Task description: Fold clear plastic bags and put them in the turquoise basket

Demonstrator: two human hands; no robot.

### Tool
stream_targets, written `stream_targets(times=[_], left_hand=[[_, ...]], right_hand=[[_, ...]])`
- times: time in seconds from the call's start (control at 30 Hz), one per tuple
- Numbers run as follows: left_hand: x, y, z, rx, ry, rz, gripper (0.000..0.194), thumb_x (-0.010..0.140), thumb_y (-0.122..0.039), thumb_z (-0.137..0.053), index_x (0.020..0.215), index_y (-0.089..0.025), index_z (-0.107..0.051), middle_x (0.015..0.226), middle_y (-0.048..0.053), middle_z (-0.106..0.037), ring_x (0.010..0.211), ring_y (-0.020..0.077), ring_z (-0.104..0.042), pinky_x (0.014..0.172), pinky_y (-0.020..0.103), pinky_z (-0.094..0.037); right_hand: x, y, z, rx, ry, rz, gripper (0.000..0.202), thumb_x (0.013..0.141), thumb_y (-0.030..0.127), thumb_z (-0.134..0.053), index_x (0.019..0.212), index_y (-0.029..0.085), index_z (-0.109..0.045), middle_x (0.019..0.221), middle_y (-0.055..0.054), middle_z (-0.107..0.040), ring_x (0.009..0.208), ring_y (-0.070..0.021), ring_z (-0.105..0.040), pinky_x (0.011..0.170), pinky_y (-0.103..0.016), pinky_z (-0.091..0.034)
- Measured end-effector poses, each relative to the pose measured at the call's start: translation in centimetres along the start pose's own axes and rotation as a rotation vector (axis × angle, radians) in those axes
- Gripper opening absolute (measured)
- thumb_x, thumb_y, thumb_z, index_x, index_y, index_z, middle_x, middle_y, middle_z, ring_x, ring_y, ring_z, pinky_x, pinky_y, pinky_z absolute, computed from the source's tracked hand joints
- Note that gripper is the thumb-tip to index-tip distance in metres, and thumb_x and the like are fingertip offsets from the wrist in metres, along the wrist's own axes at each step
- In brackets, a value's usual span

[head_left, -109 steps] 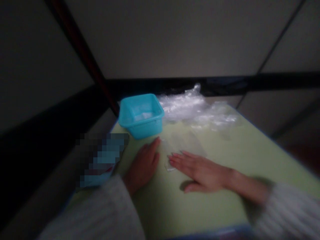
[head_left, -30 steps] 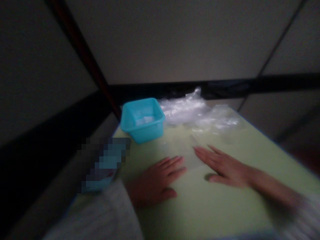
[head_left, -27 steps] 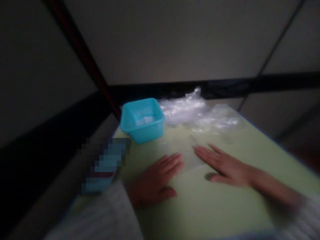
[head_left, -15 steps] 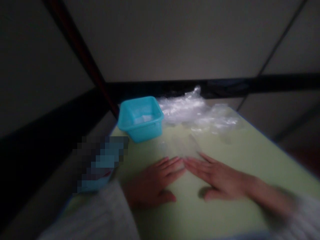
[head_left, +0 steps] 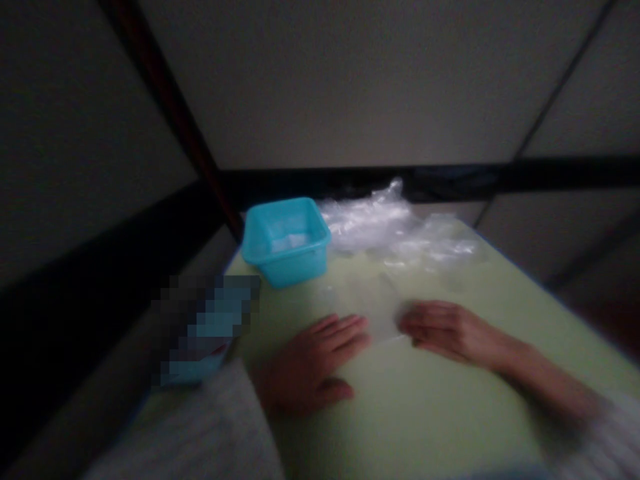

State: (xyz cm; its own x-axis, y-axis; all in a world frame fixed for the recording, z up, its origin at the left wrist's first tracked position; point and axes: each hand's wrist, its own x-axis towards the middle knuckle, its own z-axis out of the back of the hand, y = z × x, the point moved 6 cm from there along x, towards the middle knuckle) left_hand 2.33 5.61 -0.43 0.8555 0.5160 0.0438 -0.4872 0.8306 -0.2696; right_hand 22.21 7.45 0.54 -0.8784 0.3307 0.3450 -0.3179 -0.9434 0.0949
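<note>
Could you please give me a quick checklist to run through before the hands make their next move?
1. Clear sheet lying on the table: ok.
2. Left hand spread, palm down, fingertips at the sheet's near left part: ok.
3. Right hand gripping the sheet's right edge: cannot tell; fingers curled and blurred there.
4. Plastic pile away from both hands: ok.
5. Blue tub upright: ok.

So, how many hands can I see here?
2: the left hand lies flat at the near-left of the clear plastic sheet; the right hand is by its right edge, fingers drawn together.
</note>
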Motion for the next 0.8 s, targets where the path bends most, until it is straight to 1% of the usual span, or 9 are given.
stream_targets(times=[0.07, 0.1, 0.17, 0.27, 0.4, 0.53, 0.63, 0.7, 0.8], left_hand=[[0.0, 0.1, -0.1, 0.039, 0.000, 0.013, 0.063, 0.089, -0.052, -0.042, 0.139, -0.014, -0.035, 0.147, 0.013, -0.031, 0.137, 0.0261, -0.026, 0.112, 0.044, -0.020], [0.0, 0.2, -0.1, 0.057, 0.001, 0.017, 0.061, 0.089, -0.050, -0.043, 0.138, -0.014, -0.036, 0.147, 0.013, -0.032, 0.137, 0.0259, -0.027, 0.112, 0.044, -0.020], [0.0, 0.3, -0.2, 0.079, -0.009, 0.025, 0.061, 0.089, -0.049, -0.044, 0.138, -0.013, -0.035, 0.147, 0.013, -0.033, 0.136, 0.0257, -0.027, 0.112, 0.044, -0.020], [0.0, 0.4, -0.3, 0.087, -0.023, 0.037, 0.064, 0.089, -0.050, -0.043, 0.141, -0.014, -0.031, 0.147, 0.013, -0.032, 0.137, 0.0257, -0.027, 0.112, 0.044, -0.020], [0.0, 0.4, -0.3, 0.085, -0.032, 0.041, 0.065, 0.090, -0.051, -0.040, 0.142, -0.014, -0.027, 0.147, 0.013, -0.031, 0.137, 0.0254, -0.025, 0.113, 0.045, -0.018], [-0.1, 0.5, -0.3, 0.081, -0.049, 0.053, 0.065, 0.090, -0.052, -0.041, 0.142, -0.016, -0.026, 0.149, 0.012, -0.029, 0.138, 0.0254, -0.023, 0.113, 0.046, -0.018], [-0.2, 0.7, -0.5, 0.087, -0.043, 0.062, 0.066, 0.089, -0.051, -0.043, 0.143, -0.017, -0.026, 0.149, 0.012, -0.028, 0.138, 0.0263, -0.022, 0.112, 0.047, -0.018], [-0.2, 0.8, -0.6, 0.093, -0.044, 0.072, 0.067, 0.088, -0.052, -0.045, 0.142, -0.018, -0.026, 0.150, 0.012, -0.027, 0.138, 0.0272, -0.021, 0.112, 0.048, -0.017], [-0.2, 0.8, -0.6, 0.098, -0.042, 0.085, 0.068, 0.087, -0.054, -0.044, 0.142, -0.018, -0.027, 0.150, 0.012, -0.025, 0.139, 0.0278, -0.018, 0.112, 0.049, -0.015]], right_hand=[[0.0, -0.2, 0.4, -0.069, -0.048, -0.007, 0.023, 0.093, 0.019, -0.048, 0.110, 0.017, -0.063, 0.108, -0.007, -0.068, 0.104, -0.0193, -0.060, 0.087, -0.038, -0.051], [0.0, -0.3, 0.5, -0.101, -0.047, -0.013, 0.021, 0.092, 0.018, -0.048, 0.107, 0.016, -0.064, 0.105, -0.007, -0.068, 0.100, -0.0195, -0.061, 0.084, -0.037, -0.053], [0.0, -0.2, 0.5, -0.147, -0.028, -0.019, 0.021, 0.092, 0.018, -0.048, 0.106, 0.015, -0.064, 0.106, -0.008, -0.068, 0.098, -0.0200, -0.062, 0.083, -0.037, -0.054], [0.2, 0.1, 0.5, -0.140, -0.002, -0.020, 0.025, 0.093, 0.020, -0.047, 0.114, 0.013, -0.059, 0.112, -0.009, -0.066, 0.105, -0.0207, -0.060, 0.089, -0.038, -0.052], [0.4, 0.0, 0.1, -0.069, 0.068, -0.074, 0.034, 0.093, 0.027, -0.047, 0.122, 0.010, -0.053, 0.121, -0.012, -0.061, 0.115, -0.0210, -0.054, 0.098, -0.039, -0.047], [0.2, -0.5, -0.2, -0.060, 0.105, -0.126, 0.038, 0.093, 0.030, -0.046, 0.126, 0.010, -0.051, 0.129, -0.014, -0.055, 0.119, -0.0230, -0.052, 0.099, -0.040, -0.045], [0.1, -0.6, -0.3, -0.049, 0.126, -0.136, 0.042, 0.093, 0.033, -0.046, 0.129, 0.011, -0.048, 0.132, -0.014, -0.052, 0.121, -0.0235, -0.050, 0.101, -0.041, -0.043], [0.2, -0.6, -0.4, -0.018, 0.139, -0.141, 0.047, 0.093, 0.035, -0.045, 0.134, 0.012, -0.043, 0.135, -0.013, -0.049, 0.124, -0.0234, -0.047, 0.103, -0.042, -0.040], [0.5, -0.1, -0.6, 0.046, 0.170, -0.141, 0.057, 0.093, 0.039, -0.045, 0.142, 0.015, -0.029, 0.143, -0.012, -0.039, 0.130, -0.0230, -0.038, 0.108, -0.044, -0.033]])
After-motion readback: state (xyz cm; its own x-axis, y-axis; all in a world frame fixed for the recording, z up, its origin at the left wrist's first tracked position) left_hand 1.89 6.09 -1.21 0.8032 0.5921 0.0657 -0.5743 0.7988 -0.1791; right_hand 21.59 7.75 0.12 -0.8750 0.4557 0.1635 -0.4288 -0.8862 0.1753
